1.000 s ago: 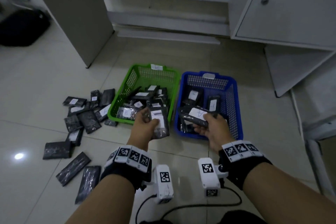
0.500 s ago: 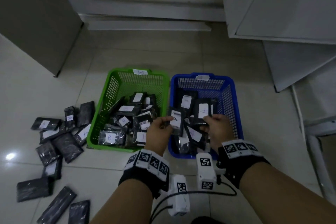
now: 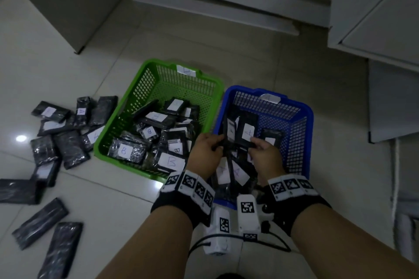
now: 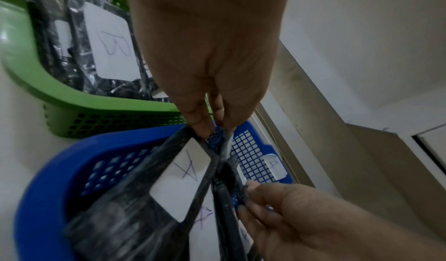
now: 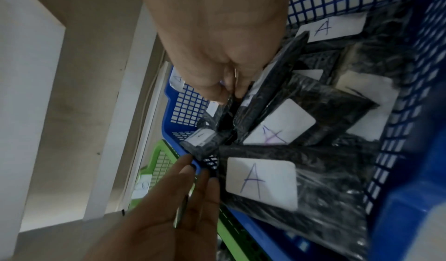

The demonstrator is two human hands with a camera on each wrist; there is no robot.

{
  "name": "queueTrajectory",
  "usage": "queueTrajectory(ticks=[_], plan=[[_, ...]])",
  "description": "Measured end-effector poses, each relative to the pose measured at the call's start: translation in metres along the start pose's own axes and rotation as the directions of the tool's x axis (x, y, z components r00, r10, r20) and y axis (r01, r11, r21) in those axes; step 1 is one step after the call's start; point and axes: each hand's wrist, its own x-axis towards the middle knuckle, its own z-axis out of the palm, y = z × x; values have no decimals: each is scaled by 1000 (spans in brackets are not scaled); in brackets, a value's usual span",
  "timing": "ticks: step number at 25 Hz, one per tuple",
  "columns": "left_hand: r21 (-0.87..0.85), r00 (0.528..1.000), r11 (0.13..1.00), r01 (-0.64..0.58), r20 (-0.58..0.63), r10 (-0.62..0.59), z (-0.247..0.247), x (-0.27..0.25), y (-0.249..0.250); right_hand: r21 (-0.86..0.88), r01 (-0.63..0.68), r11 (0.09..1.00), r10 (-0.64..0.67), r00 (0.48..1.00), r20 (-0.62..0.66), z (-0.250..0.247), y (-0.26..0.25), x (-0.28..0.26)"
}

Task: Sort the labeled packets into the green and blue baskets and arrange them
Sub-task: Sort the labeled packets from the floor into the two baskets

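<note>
Both hands over blue basket [image 3: 307,120]. Left hand [image 3: 207,150] fingers [image 4: 201,126] pinching top edge of an upright A-labeled packet [image 4: 178,177]. Right hand [image 3: 266,156] fingers [image 5: 226,91] pinching another black packet [image 5: 272,86] beside it. B-labeled packets [image 3: 169,161] in green basket [image 3: 145,79], touching left of blue. Loose packets [image 3: 59,149] on floor, far left.

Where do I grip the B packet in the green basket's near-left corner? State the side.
From above, probably: the B packet lies flat, label up, atop the pile. Pinch its short ends; the green basket's near wall crowds its long edge.
</note>
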Motion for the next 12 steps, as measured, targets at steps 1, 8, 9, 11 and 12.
queueTrajectory(ticks=[1,8,9,11,12], plan=[[-4,1000,1000,17,1,-17,-3,-4,-4,-45,28,999,-28,1000,-4,0,0,-5],[-177,977,982,59,-192,-93,-56,-63,-45,-184,325,928,-334,942,-23,32,-13,-75],[-206,970,976,65,-218,-110,-70,-77,-57,-258,382,887,-389,921,25,45,-13,-90],[-164,950,982,94,-281,-138,-98,-106,-86,-353,503,789,-486,862,142,70,-12,-120],[-117,936,986,117,-319,-149,-116,-123,-105,-359,561,746,-518,828,215,87,-9,-138]])
